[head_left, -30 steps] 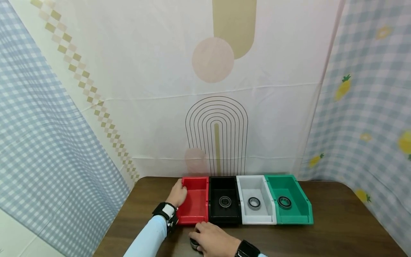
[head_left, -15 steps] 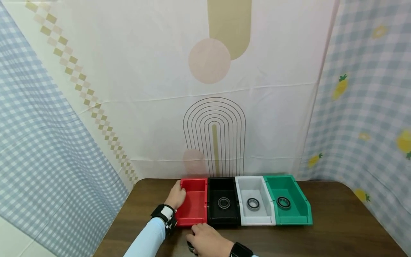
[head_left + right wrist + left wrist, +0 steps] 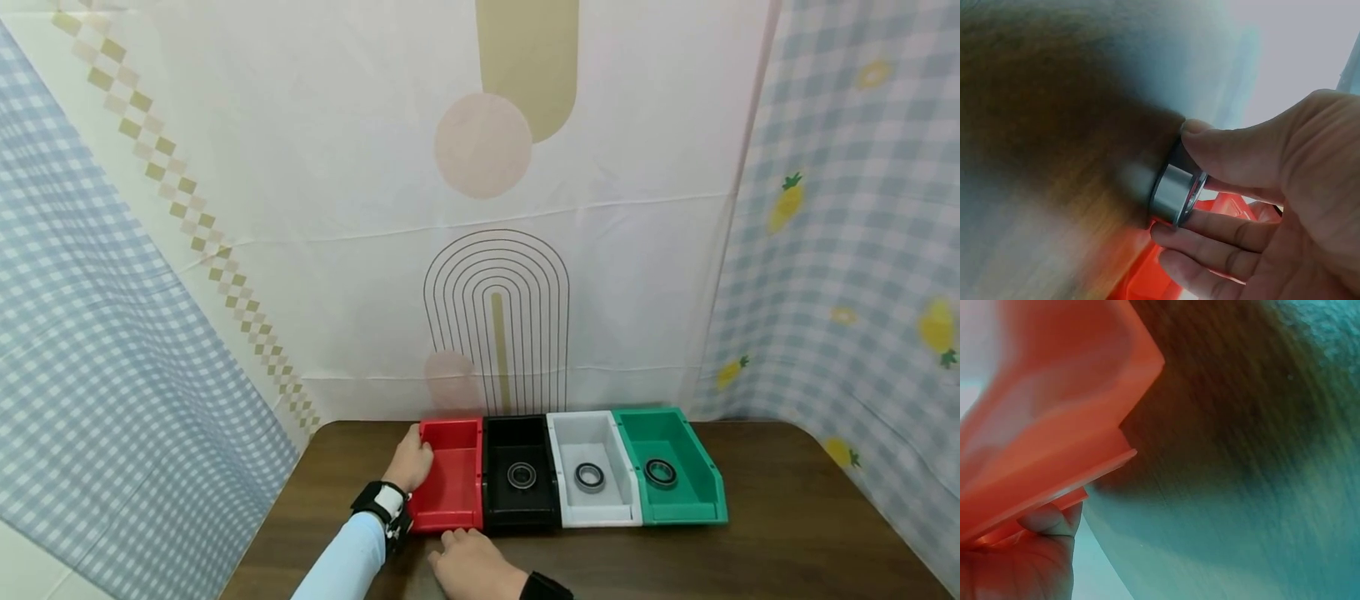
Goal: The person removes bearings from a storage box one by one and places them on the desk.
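Observation:
A red bin (image 3: 450, 483) stands leftmost in a row of bins on the brown table (image 3: 787, 517). My left hand (image 3: 412, 461) grips its left wall, thumb at the rim; the left wrist view shows the red bin (image 3: 1041, 419) up close with a fingertip (image 3: 1050, 522) under its edge. My right hand (image 3: 468, 565) is just in front of the red bin, near the table's front edge. In the right wrist view my right hand (image 3: 1194, 181) pinches a steel bearing (image 3: 1175, 187) between thumb and fingers, the red bin (image 3: 1210, 212) behind it.
Right of the red bin stand a black bin (image 3: 521, 508), a white bin (image 3: 566, 500) and a green bin (image 3: 693, 500), each with one bearing inside (image 3: 521, 476) (image 3: 589, 477) (image 3: 660, 472). Patterned cloth hangs behind and at both sides.
My right hand has moved forward and left toward the front of the red bin, carrying the bearing. The left hand has stayed on the red bin's wall.

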Tool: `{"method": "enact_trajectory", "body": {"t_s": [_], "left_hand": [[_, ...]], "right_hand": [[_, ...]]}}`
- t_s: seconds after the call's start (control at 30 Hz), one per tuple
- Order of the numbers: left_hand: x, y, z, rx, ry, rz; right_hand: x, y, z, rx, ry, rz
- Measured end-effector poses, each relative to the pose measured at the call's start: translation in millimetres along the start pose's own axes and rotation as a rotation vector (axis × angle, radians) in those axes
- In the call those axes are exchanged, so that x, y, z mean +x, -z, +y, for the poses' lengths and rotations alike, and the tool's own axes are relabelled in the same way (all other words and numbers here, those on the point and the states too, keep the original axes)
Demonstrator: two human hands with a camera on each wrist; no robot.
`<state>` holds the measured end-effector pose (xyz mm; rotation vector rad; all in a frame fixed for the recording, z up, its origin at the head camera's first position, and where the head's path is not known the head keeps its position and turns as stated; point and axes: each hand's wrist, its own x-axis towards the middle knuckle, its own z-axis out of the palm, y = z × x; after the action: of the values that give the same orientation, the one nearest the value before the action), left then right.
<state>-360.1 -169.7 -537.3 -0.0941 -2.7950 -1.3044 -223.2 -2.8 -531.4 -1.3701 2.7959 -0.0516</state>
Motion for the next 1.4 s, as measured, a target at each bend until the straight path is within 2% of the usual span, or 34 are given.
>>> {"method": "enact_trajectory", "body": {"t_s": [0.33, 0.63, 0.8, 1.1, 1.4], "left_hand": [[-0.2, 0.1, -0.4, 0.030, -0.004, 0.016], [0.1, -0.1, 0.0, 0.040, 0.003, 0.024], [-1.5, -1.3, 1.8, 0.045, 0.012, 0.036], [-4.4, -4.7, 7.2, 0.204, -0.003, 0.070], [-5.4, -5.8, 7.6, 0.213, 0.048, 0.062]], "right_hand": [[0.3, -1.9, -1.8, -0.042, -0.008, 0.004], [-1.8, -3.1, -0.8, -0.022, -0.003, 0.039], [-1.6, -5.3, -3.3, -0.014, -0.030, 0.017], [-1.7, -6.9, -7.2, -0.044, -0.074, 0.002], [-1.0, -7.4, -6.7, -0.025, -0.078, 0.000]]}}
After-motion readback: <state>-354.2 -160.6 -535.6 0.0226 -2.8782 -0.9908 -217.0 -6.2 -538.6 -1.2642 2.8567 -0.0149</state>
